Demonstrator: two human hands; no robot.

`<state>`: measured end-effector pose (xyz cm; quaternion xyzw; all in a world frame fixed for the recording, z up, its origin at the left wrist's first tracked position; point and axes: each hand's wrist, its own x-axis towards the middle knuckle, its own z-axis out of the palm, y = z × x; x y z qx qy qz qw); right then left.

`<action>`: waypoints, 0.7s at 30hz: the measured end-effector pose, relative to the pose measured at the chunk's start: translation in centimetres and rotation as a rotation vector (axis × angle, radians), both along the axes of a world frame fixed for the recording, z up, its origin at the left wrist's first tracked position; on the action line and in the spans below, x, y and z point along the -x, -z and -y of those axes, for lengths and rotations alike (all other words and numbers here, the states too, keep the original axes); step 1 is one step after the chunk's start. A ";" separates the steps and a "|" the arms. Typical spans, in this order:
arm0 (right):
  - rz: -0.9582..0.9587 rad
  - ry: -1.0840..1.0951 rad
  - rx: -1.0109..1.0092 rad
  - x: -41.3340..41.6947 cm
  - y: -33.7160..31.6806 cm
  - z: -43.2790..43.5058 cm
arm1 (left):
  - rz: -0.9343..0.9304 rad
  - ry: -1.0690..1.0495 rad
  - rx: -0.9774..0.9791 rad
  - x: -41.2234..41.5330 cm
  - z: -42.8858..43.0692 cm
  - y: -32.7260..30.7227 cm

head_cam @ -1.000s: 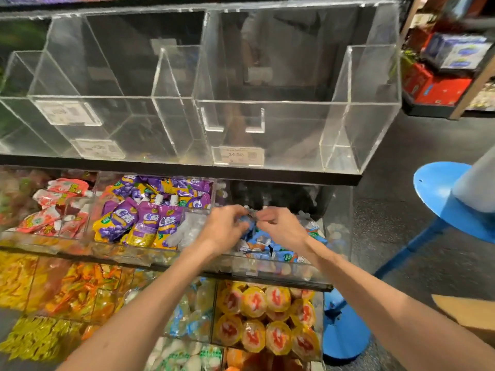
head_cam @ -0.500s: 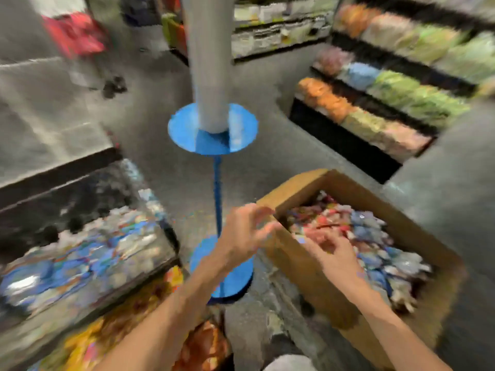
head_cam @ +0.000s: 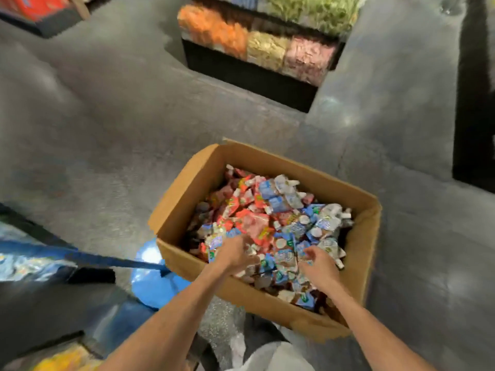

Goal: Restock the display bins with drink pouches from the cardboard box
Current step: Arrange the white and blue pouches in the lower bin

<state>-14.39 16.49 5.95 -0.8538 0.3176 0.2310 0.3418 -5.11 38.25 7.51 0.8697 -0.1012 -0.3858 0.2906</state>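
Drink pouches (head_cam: 267, 223) lie heaped loose in the cardboard box (head_cam: 251, 295), red ones toward its far-left corner and blue-and-white ones toward the near and right walls. The heap sits below the rim.

In the head view, the left hand (head_cam: 234, 254) and the right hand (head_cam: 318, 265) are both down in the heap by the near wall, fingers bent into the pouches. Blur hides whether either has closed on a pouch, so I cannot tell.

Risks, as I judge them:
- A big loose handful may shed slippery pouches over the near rim onto the floor (head_cam: 107, 135).
- Spouts and caps could tangle, so one pouch drags its neighbours out.
- Mixed flavours could land in the wrong bin.

The box's top is fully open. A blue pole (head_cam: 107, 259) and its blue base (head_cam: 152, 287) stand just beside the box's near-left corner. An arm swinging toward what looks like a display bin (head_cam: 26, 259) could catch them. Bare floor runs from the far wall to the stocked shelf (head_cam: 254, 52).
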 end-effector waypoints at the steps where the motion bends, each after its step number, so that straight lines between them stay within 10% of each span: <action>1: -0.051 -0.025 0.009 -0.7 0.9 0.5 | -0.025 0.029 -0.052 -0.4 0.8 1.3; 8: -0.200 0.022 0.050 -3.6 5.2 0.4 | -0.257 0.388 -0.326 -0.3 5.1 6.8; 21: -0.245 -0.112 0.221 -4.0 6.3 0.0 | 0.056 0.696 -0.437 1.9 4.9 7.7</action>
